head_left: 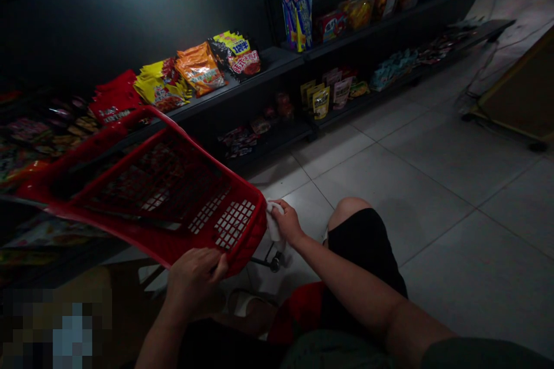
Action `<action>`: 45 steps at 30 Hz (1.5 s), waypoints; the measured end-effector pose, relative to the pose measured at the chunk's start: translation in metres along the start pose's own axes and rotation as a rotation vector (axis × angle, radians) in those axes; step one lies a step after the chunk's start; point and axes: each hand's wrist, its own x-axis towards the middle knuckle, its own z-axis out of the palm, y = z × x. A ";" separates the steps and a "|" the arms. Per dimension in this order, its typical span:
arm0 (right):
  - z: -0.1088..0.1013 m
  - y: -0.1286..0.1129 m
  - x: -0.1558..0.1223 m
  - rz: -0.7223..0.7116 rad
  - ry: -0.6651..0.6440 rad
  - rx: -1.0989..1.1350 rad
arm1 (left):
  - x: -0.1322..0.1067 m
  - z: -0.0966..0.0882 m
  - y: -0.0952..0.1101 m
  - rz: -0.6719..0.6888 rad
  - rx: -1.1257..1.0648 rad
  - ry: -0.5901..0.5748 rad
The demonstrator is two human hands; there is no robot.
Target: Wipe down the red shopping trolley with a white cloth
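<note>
Writing: the snack bags (199, 68) on the upper shelf (277, 60) carry printed labels, but the shop is dim and the print too small and blurred to read; the red packs (113, 98) show a pale line of lettering that I cannot make out either.
Basket: a red plastic basket (160, 184) with mesh walls, tipped on its side, its open mouth turned toward the person.
Left hand: the left hand (194, 277) is curled over the basket's near lower rim, thumb up against the edge, fingers wrapped under, gripping it.
Right hand: the right hand (288, 222) is closed around a small white cloth (273, 225), pressed against the outer corner of the basket on its right end.
Cloth against basket: touching the red corner, just beside the gridded end wall.
Wheel: a small dark caster (274, 265) on a metal stem hangs below the right hand, beneath the basket's corner.
Knee: a bare knee (348, 210) with black shorts just right of the right hand.
Lower shelf: yellow pouches (319, 101) and other packets stand near the floor (433, 184), which is pale tile.
</note>
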 end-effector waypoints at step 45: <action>0.076 -0.121 0.029 -0.655 -0.486 -0.900 | 0.013 0.015 0.038 -0.144 -0.274 0.230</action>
